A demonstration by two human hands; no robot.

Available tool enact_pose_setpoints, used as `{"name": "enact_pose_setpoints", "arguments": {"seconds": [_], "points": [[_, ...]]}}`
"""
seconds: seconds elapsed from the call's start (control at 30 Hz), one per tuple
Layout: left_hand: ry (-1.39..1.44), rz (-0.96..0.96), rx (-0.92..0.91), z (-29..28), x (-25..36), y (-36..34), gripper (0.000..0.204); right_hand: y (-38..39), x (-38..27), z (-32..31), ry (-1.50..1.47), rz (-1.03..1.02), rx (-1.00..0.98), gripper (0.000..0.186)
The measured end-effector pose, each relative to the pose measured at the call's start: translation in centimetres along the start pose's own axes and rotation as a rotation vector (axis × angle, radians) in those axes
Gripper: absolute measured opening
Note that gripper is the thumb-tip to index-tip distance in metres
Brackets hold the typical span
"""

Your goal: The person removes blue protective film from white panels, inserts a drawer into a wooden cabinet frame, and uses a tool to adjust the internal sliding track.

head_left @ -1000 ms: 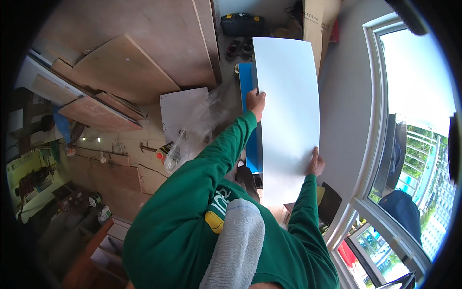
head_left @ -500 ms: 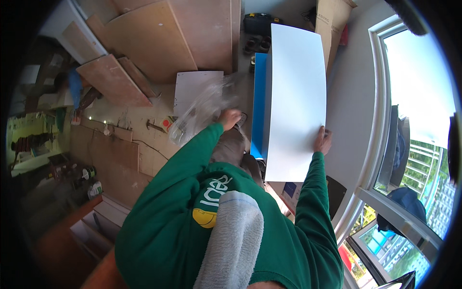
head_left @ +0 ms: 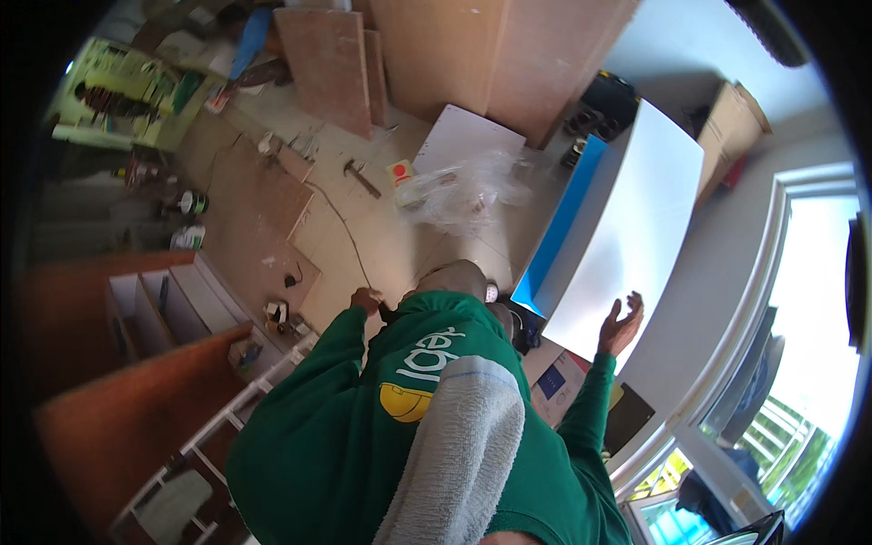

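A large glossy white panel [head_left: 649, 209] stands to my right, with a strip of blue sheet [head_left: 559, 222] along its left side. My right hand [head_left: 621, 327] is raised at the panel's near end, fingers apart and holding nothing; I cannot tell whether it touches the surface. My left hand [head_left: 367, 300] is low by my left hip, beside something dark. Its fingers are too small and dark to make out. Crumpled clear plastic film [head_left: 472, 195] lies on the floor ahead, partly over a smaller white board [head_left: 463, 141].
A hammer [head_left: 363, 180] lies on the floor near a dark cable [head_left: 341, 227]. Brown boards [head_left: 445, 54] lean at the far side. On the left are a cabinet carcass [head_left: 182, 295] and a pale ladder [head_left: 213, 445]. A window [head_left: 808, 272] is at the right.
My view has turned leftward. My left hand has come back from near the plastic film to my hip. My right hand has left the panel's right edge, its fingers now spread.
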State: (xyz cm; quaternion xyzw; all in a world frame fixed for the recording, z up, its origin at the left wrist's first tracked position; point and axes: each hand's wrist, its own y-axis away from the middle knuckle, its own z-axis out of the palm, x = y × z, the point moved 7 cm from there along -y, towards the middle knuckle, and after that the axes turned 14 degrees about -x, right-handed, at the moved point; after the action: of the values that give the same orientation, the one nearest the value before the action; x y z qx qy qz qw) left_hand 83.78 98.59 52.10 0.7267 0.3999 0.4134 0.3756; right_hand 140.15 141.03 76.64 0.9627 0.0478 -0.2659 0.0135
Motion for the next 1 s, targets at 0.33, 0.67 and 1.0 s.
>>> {"name": "enact_pose_setpoints", "arguments": {"seconds": [0.33, 0.67, 1.0], "points": [[0.608, 0.438, 0.161, -10.1, 8.6, 5.8, 0.026, 9.3, -19.2, 19.1, -0.325, -0.411, -0.887, 0.022], [1.347, 0.007, 0.568, 0.0, -34.0, 5.5, 0.028, 9.8, -22.9, 37.1, -0.275, 0.124, -1.382, 0.028], [2.120, 0.252, 0.551, 4.8, -47.5, 6.9, 0.020, 13.3, -33.6, 49.5, 0.068, -0.300, -1.539, 0.030]]}}
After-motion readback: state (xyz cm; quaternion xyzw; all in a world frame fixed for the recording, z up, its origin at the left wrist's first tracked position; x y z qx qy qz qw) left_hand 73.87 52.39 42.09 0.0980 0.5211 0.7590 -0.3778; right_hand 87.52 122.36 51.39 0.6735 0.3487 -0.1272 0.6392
